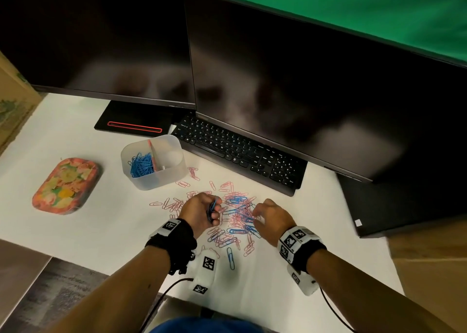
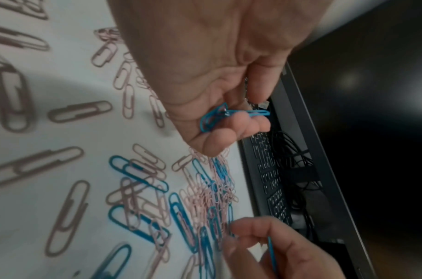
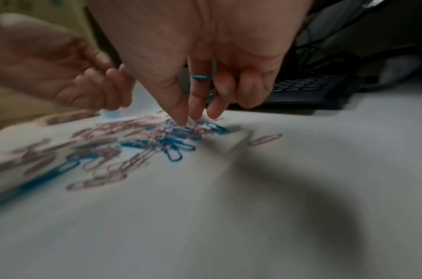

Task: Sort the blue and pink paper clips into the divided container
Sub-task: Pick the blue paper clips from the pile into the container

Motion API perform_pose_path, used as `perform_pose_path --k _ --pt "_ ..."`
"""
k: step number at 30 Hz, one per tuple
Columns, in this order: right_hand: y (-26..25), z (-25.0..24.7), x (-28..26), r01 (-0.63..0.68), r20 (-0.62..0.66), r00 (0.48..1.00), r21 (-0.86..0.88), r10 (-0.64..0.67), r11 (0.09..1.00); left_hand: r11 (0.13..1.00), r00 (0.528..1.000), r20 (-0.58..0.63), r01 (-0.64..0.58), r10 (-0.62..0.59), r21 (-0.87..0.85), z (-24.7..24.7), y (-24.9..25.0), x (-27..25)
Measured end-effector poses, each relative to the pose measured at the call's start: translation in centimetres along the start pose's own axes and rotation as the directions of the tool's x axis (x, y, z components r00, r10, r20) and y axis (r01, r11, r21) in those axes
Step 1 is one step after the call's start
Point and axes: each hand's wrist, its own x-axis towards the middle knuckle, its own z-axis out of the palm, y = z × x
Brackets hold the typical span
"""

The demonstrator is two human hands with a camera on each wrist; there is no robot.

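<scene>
Paper clips (image 1: pixel 237 219) | blue lot in container (image 1: pixel 174 171) beyond left hand (image 1: pixel 199 210), pink side looks bare | left hand grips blue clips (image 2: pixel 219 117) | right hand (image 1: pixel 271 219) pinches blue clip | mixed pile between hands remains

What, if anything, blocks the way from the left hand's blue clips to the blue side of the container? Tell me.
Nothing visible does. The left hand holds blue clips above the table, and the divided container stands open-topped beyond it to the left, blue clips already in its left compartment. Only loose pink clips lie flat on the table between.
</scene>
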Motion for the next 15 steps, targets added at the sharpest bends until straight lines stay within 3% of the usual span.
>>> perform_pose_path --k 3,7,11,13,15 --pt "-0.8 0.6 0.0 0.07 0.035 0.997 -0.08 -0.068 0.994 0.997 0.998 -0.026 0.053 -0.051 0.061 -0.2 -0.2 0.5" --pt "-1.2 0.9 0.7 0.039 0.022 0.999 -0.057 -0.038 0.998 0.986 0.99 -0.13 0.08 -0.062 0.145 -0.7 -1.1 1.0" --pt "-0.7 0.8 1.0 -0.016 0.003 1.0 0.174 0.016 0.985 0.978 0.985 -0.169 0.061 -0.028 0.197 -0.8 -1.6 0.5" --pt "-0.2 0.6 0.9 -0.088 -0.013 0.995 0.351 0.098 0.932 0.951 0.988 -0.156 0.046 0.003 0.307 -0.7 -1.7 0.4" --pt "0.4 0.5 0.8 -0.137 0.027 0.989 0.529 0.145 0.838 0.867 0.993 -0.102 -0.003 0.062 0.498 -0.5 -1.9 0.4"
